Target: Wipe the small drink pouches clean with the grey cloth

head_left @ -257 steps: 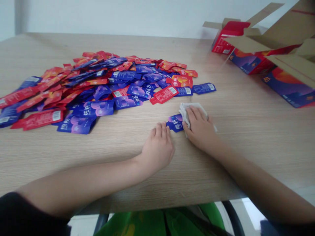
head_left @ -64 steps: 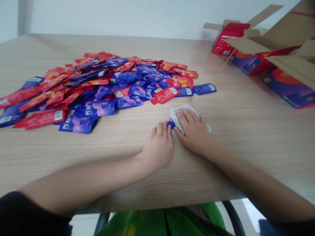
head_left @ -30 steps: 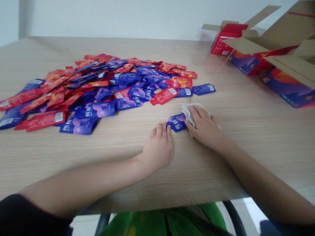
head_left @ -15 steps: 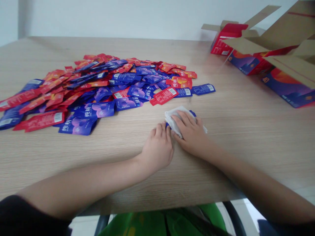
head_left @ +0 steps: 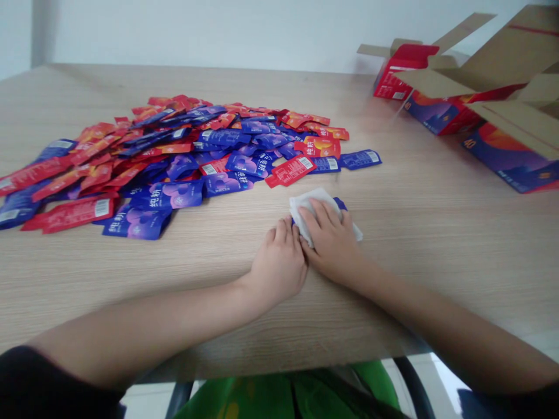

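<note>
Cloth (head_left: 305, 210) under right hand (head_left: 329, 240) (sachet (head_left: 341, 203) beneath).

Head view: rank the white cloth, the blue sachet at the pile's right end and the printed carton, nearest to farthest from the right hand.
1. White cloth: under the right hand, touching it.
2. Blue sachet: ahead, at the pile's right end.
3. Printed carton: far right, on the table.
</note>
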The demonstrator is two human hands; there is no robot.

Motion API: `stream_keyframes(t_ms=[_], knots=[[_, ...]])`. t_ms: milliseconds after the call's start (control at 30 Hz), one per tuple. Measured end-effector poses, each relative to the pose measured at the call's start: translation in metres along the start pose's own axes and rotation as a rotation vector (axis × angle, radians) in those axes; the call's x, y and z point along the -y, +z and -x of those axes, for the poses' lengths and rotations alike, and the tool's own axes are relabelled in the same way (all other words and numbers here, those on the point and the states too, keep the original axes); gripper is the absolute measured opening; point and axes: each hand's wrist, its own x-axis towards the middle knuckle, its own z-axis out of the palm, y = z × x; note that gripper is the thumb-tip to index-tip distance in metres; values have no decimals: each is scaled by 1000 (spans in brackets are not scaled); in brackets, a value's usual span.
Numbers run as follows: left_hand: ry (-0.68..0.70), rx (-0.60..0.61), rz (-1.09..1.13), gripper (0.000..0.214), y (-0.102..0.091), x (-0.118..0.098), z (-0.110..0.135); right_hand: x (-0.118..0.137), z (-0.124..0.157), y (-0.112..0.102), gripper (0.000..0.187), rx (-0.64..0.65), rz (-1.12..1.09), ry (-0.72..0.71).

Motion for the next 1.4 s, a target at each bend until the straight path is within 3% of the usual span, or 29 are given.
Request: stream_keyframes(t_ms=[133, 300, 433, 533, 667, 767, 1000, 1100, 1400], knots=[[-2, -5, -3, 56, -1, 0, 0, -7, -1, -3, 54, 19, -43, -46], [-14, 23, -10, 65, -1, 0, 0, -41, -3, -3, 57, 9, -12, 151], [-12, 33, -11, 65, 0, 0, 0, -44, -4, -1, 55, 1, -2, 200], [-6, 24, -6, 65, -1, -1, 0, -28, -5, 1, 54, -20, 8, 153], [10, 8, 12, 53, -2, -1, 0, -6, -3, 0, 53, 1, -21, -40], [20, -6, 2, 51, -1, 0, 0, -7, -1, -3, 53, 13, -35, -79], [-4, 23, -16, 64, 1, -1, 0, -44, -3, -5, 57, 40, 1, 156], [-2, 30, -16, 64, 1, -1, -1, -46, -4, -4, 57, 37, 8, 194], [30, -4, -7, 52, -2, 0, 0, -6, 1, -1, 53, 21, -34, -89]])
